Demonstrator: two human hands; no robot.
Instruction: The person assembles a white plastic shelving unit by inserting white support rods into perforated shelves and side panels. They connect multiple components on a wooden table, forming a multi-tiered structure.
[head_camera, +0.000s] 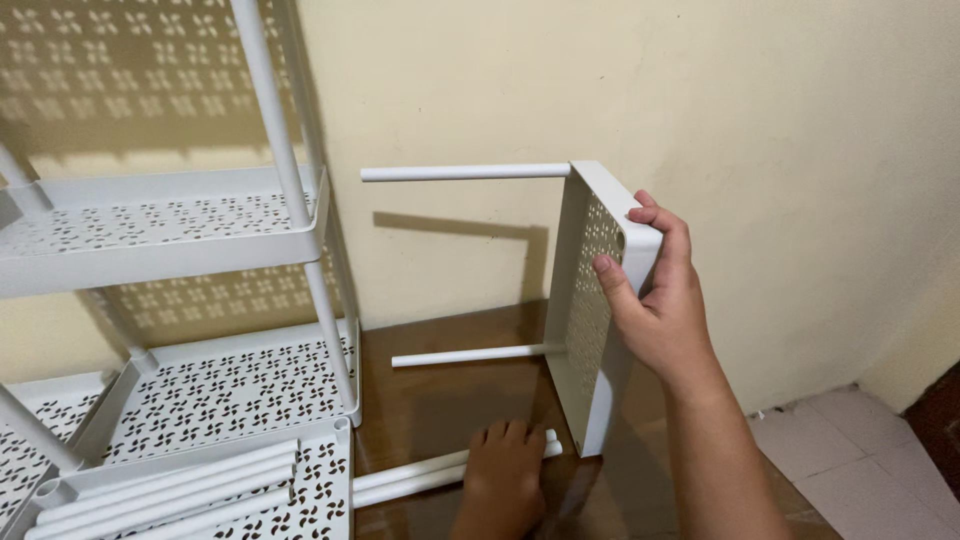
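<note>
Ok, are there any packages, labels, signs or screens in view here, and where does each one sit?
None in view: only white perforated shelf trays, white tubes, a plain wall and a brown floor. The right hand grips a tray stood on edge; the left hand rests on floor tubes.

Warm, moderately bright indoor light falls from the front left, throwing crisp patterned shadows of the rack onto the wall and a soft shadow of the pole below it. The brown floor shows faint sheen. Focus is sharp throughout, with slight softness at the edges.
</note>
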